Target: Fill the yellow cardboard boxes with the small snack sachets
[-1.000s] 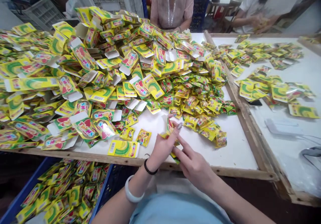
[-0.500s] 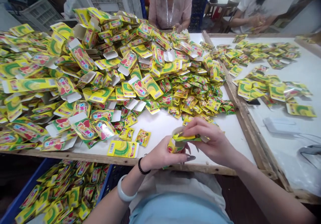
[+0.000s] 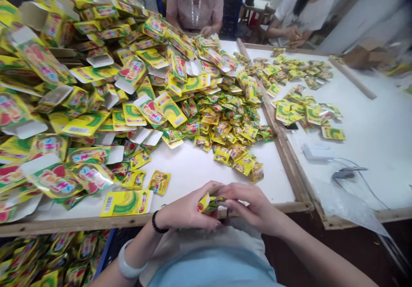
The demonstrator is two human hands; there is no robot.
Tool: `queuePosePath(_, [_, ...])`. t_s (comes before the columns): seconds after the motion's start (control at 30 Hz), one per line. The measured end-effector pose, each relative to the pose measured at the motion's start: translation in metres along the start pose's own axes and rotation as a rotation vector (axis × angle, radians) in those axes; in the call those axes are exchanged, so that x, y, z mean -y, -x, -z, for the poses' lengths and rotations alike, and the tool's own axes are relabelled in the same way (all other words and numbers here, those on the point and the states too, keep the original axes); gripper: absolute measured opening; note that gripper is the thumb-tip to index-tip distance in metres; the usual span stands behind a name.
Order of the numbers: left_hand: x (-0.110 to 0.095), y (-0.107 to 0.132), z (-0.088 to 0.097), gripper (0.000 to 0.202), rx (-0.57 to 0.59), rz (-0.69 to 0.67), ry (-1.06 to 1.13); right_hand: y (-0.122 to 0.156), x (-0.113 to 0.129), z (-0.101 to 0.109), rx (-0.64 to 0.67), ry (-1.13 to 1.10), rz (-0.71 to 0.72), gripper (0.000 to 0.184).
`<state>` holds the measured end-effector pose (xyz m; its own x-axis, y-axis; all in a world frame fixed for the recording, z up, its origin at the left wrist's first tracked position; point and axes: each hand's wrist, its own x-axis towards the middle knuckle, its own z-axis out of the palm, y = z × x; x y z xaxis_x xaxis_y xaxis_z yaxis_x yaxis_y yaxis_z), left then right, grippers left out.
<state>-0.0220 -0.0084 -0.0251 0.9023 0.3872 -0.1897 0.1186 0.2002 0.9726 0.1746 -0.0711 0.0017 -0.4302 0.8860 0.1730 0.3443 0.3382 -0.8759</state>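
Close to the table's front edge, my left hand (image 3: pixel 188 209) is wrapped round a small yellow candy box (image 3: pixel 203 203), with its open end toward the right. My right hand (image 3: pixel 252 205) has its fingers pinched at that opening, on a small green and yellow candy packet (image 3: pixel 218 201). The fingers partly hide the packet, so how far inside it sits I cannot tell. A flat yellow box (image 3: pixel 127 203) and a loose yellow packet (image 3: pixel 159 182) lie left of my hands. Beyond them spreads a heap of candy packets (image 3: pixel 225 128).
A tall pile of open boxes (image 3: pixel 96 72) covers the table's left side. Below it stands a blue crate (image 3: pixel 104 252) with filled boxes. A wooden strip (image 3: pixel 283 145) divides the table; more boxes (image 3: pixel 309 111) lie beyond. Two people sit across the table.
My right hand has lowered the packet from above the box to its open end. The view has shifted right, so the table's contents appear farther left.
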Motion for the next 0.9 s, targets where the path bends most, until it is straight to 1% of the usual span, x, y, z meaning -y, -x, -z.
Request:
queuePosePath(0.03, [0.001,-0.001,-0.001,0.071,0.01,-0.019,-0.003,0.001,0.001,-0.001,0.033,-0.026,-0.022,0.02])
queuePosePath(0.1, [0.005,-0.003,-0.003,0.086,0.025,-0.03,0.005,0.002,0.004,-0.004,0.036,-0.057,-0.045,0.022])
queuePosePath(0.17, [0.009,-0.005,-0.007,0.093,0.028,0.0,0.024,0.001,0.01,-0.007,0.01,-0.064,-0.073,0.022])
queuePosePath(0.2, [0.01,-0.006,-0.009,0.095,0.02,0.02,0.026,0.001,0.013,-0.008,0.022,-0.065,-0.096,0.021])
queuePosePath(0.27, [0.011,-0.008,-0.014,0.102,-0.018,0.062,-0.001,0.0,0.017,-0.006,0.106,-0.07,-0.127,0.02])
queuePosePath(0.3, [0.009,-0.008,-0.016,0.107,-0.037,0.079,-0.035,0.0,0.017,-0.002,0.149,-0.066,-0.137,0.019])
queuePosePath(0.33, [0.008,-0.007,-0.016,0.113,-0.058,0.083,-0.092,0.001,0.014,0.006,0.159,-0.051,-0.144,0.019])
queuePosePath(0.37, [0.006,-0.005,-0.014,0.116,-0.09,0.076,-0.172,0.003,0.01,0.018,0.127,-0.022,-0.158,0.02])
queuePosePath(0.4, [0.005,-0.001,-0.01,0.114,-0.14,0.056,-0.283,0.006,0.004,0.034,0.042,0.031,-0.183,0.02])
queuePosePath(0.43, [0.005,0.004,-0.003,0.107,-0.216,0.03,-0.423,0.009,-0.004,0.055,-0.123,0.11,-0.218,0.02])
queuePosePath(0.47, [0.006,0.011,0.007,0.093,-0.317,0.006,-0.582,0.011,-0.014,0.078,-0.286,0.222,-0.278,0.02])
queuePosePath(0.5, [0.009,0.019,0.018,0.077,-0.433,0.0,-0.747,0.012,-0.024,0.103,-0.514,0.393,-0.308,0.02])
queuePosePath(0.53, [0.012,0.028,0.031,0.061,-0.548,0.024,-0.9,0.012,-0.035,0.127,-0.723,0.613,-0.333,0.02])
queuePosePath(0.57, [0.016,0.036,0.043,0.052,-0.638,0.08,-1.026,0.01,-0.046,0.149,-0.871,0.819,-0.335,0.023])
queuePosePath(0.6, [0.02,0.045,0.055,0.047,-0.7,0.16,-1.13,0.006,-0.058,0.166,-0.889,0.932,-0.341,0.03])
queuePosePath(0.63, [0.024,0.052,0.064,0.044,-0.735,0.235,-1.208,0.001,-0.07,0.178,-0.814,0.93,-0.351,0.037])
queuePosePath(0.67, [0.026,0.057,0.07,0.042,-0.747,0.297,-1.258,-0.006,-0.082,0.184,-0.701,0.88,-0.365,0.042])
queuePosePath(0.7, [0.027,0.06,0.074,0.04,-0.74,0.333,-1.279,-0.014,-0.094,0.186,-0.624,0.838,-0.374,0.044])
queuePosePath(0.73, [0.026,0.061,0.075,0.035,-0.72,0.341,-1.271,-0.022,-0.104,0.185,-0.561,0.786,-0.385,0.043])
queuePosePath(0.77, [0.024,0.06,0.074,0.029,-0.701,0.331,-1.239,-0.03,-0.113,0.18,-0.536,0.75,-0.397,0.038])
queuePosePath(0.83, [0.02,0.054,0.068,0.018,-0.708,0.279,-1.119,-0.042,-0.126,0.17,-0.574,0.706,-0.422,0.02])
queuePosePath(0.87, [0.018,0.049,0.065,0.016,-0.745,0.249,-1.037,-0.045,-0.128,0.166,-0.616,0.686,-0.432,0.012])
queuePosePath(0.9, [0.018,0.044,0.063,0.016,-0.797,0.214,-0.936,-0.047,-0.128,0.161,-0.67,0.665,-0.436,0.012])
